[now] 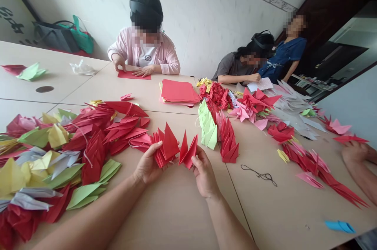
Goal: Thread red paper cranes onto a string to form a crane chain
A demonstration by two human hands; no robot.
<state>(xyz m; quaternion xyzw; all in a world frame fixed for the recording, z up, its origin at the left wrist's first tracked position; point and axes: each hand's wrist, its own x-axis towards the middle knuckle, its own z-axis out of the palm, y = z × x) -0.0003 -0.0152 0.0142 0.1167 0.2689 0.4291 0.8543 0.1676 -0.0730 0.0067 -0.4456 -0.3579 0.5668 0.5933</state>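
My left hand [149,163] is closed around a stack of folded red paper cranes [165,148], their points fanning upward. Close beside it, my right hand [205,171] pinches another folded red paper crane [188,151] with two upright points. A narrow gap shows between the two hands' paper pieces. Left of my hands lies a large heap of folded paper [97,136] in red, green, yellow, pink and grey, with white string among it. To the right of my hands are a light green folded stack [207,127] and a red folded stack [229,142].
Square red paper sheets [179,92] are piled mid-table. A person [144,45] opposite folds a red sheet. Farther right, a person [244,59] holds white paper and another stands [282,55]. Black cord [259,175], a blue roll [340,226] and more folded paper lie right, near another person's hand [355,151].
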